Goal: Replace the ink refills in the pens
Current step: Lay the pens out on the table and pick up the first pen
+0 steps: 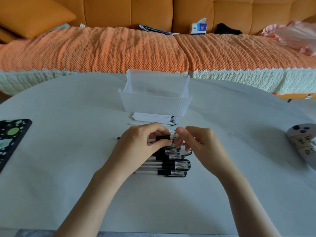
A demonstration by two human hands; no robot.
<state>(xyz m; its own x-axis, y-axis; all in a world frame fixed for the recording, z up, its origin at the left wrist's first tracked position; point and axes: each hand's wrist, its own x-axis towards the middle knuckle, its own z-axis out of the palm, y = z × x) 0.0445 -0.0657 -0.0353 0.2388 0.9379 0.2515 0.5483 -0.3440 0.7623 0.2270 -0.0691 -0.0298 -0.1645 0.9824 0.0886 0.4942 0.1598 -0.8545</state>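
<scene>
My left hand [142,142] pinches the pen [162,139] by its black grip; my right hand [198,142] pinches its tip. Refills [153,118] lie at 12 o'clock.

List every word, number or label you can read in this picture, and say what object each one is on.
"DS": handwritten on a label on the grey object at the table's right edge; this reading is uncertain.
Above it on the same label: handwritten marks, too blurred to read.
Blue and white tissue box on the sofa: blue print, too small to read.
Pens and refills: no readable text.
Clear plastic box: none.
</scene>
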